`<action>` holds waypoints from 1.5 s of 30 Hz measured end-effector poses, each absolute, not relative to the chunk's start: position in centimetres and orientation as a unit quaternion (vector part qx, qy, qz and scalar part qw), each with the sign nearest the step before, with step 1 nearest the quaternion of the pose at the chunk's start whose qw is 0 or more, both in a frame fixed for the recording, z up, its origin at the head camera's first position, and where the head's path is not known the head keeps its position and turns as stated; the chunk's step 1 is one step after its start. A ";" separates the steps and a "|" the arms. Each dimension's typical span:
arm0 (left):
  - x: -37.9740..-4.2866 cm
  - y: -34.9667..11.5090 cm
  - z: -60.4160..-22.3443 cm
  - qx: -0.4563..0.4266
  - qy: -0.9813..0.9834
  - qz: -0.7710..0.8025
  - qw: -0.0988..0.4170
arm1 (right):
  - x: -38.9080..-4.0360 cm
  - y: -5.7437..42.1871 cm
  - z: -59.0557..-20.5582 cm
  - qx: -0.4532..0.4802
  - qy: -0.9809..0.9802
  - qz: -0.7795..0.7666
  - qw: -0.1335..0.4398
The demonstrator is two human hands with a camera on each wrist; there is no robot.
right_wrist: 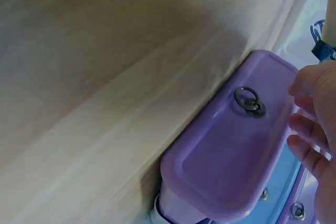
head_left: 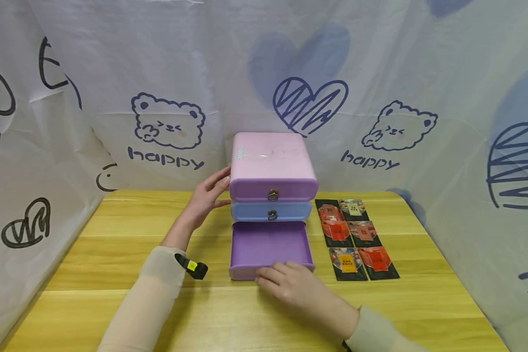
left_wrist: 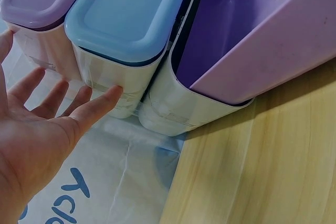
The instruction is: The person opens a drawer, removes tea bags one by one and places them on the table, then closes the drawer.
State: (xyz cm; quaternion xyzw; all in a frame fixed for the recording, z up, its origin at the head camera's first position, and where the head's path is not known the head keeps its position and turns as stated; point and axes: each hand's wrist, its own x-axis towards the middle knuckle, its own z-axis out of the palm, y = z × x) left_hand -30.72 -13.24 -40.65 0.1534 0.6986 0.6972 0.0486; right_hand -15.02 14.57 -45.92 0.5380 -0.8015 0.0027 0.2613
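A small three-tier drawer cabinet (head_left: pixel 273 156) stands with a pink top and ring pulls on its fronts. Its lowest purple drawer (head_left: pixel 270 242) is pulled out, and no contents show inside. The purple top drawer (head_left: pixel 251 190) and blue middle drawer (head_left: pixel 248 211) are closed. Spread fingers of my left hand (head_left: pixel 204 198) rest against the cabinet's left side. At the pulled-out drawer's front edge is my right hand (head_left: pixel 297 286), its fingers loosely bent. In the right wrist view these fingers (right_wrist: pixel 307 153) lie beside the drawer front's upper edge, away from its ring pull (right_wrist: pixel 249 100).
Several flat black packets with coloured labels (head_left: pixel 347 264) lie in two columns on the wooden table (head_left: pixel 440 293), right of the cabinet. Behind the cabinet hangs a white cloth (head_left: pixel 229 73) with bear and heart drawings. A black strap (head_left: pixel 193 268) circles the left wrist.
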 end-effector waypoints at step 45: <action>-30.5 -13.1 -40.6 0.156 0.697 0.698 0.043 | -15.1 13.9 -48.0 0.504 -0.820 -0.137 0.232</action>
